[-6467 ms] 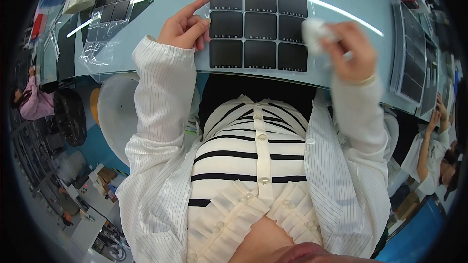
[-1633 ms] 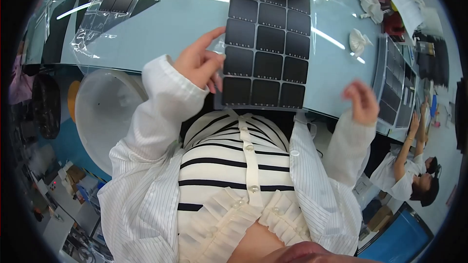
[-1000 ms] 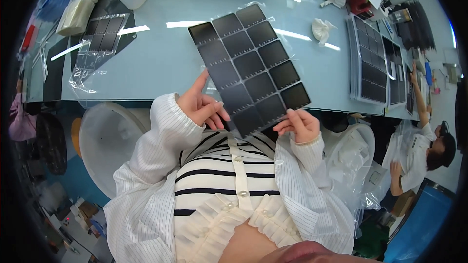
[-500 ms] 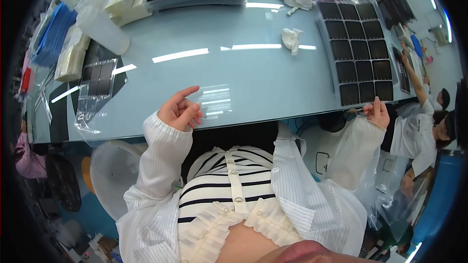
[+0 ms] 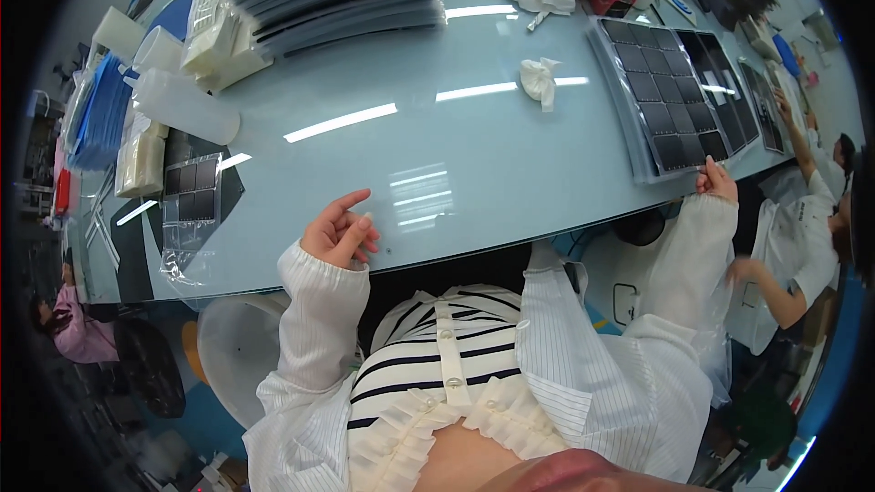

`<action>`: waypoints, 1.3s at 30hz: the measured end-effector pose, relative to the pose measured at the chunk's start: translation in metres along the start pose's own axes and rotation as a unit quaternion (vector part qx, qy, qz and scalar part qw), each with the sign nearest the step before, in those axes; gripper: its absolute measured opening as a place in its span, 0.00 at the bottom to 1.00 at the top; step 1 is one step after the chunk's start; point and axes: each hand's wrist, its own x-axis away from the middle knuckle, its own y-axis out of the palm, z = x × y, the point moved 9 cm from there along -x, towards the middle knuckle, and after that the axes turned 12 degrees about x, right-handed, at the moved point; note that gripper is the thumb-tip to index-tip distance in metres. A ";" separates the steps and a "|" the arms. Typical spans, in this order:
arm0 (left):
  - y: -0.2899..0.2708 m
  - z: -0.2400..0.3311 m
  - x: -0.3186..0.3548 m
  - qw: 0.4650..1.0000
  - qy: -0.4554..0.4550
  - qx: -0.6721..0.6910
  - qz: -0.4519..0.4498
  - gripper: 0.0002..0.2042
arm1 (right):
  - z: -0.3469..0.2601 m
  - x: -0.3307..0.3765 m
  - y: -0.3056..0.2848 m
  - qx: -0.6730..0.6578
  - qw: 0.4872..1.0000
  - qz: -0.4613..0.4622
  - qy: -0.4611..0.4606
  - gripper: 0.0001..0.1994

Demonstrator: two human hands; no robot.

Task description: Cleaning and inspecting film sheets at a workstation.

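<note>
A stack of clear plastic pocket sheets (image 5: 668, 100) filled with dark square pieces lies at the right of the table. My right hand (image 5: 717, 182) is closed at its near right corner, thumb and finger pinching the edge of the top sheet. Beside the stack's right edge shows a dark glossy panel (image 5: 735, 114); whether it is part of the same stack I cannot tell. My left hand (image 5: 341, 230) hovers over the near edge of the table, index finger stretched and the others loosely curled, holding nothing.
A crumpled white tissue (image 5: 539, 80) lies left of the stack. A tall pile of dark sheets in clear plastic (image 5: 337, 0) stands at the back. At left are a translucent bottle (image 5: 187, 109) and a partly filled pocket sheet (image 5: 193, 189). A co-worker (image 5: 802, 246) is at the right.
The top sheet's squares now look narrower and slanted, and the dark panel has come into sight at its right. My right hand stays at the corner. The whole view has turned slightly.
</note>
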 end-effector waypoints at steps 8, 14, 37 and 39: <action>0.000 -0.001 -0.001 1.000 -0.007 -0.020 0.004 0.17 | 0.014 -0.012 -0.004 0.017 0.999 -0.034 0.013 0.12; 0.001 -0.002 -0.001 1.000 -0.011 -0.022 0.008 0.16 | 0.001 -0.005 0.003 0.018 0.999 -0.033 0.022 0.12; -0.005 -0.006 0.000 1.000 0.001 -0.011 0.000 0.15 | -0.224 0.130 0.172 0.239 0.789 0.056 -0.563 0.10; -0.005 -0.011 0.001 1.000 0.001 0.022 -0.023 0.15 | -0.265 0.175 0.236 0.246 0.718 0.029 -0.651 0.12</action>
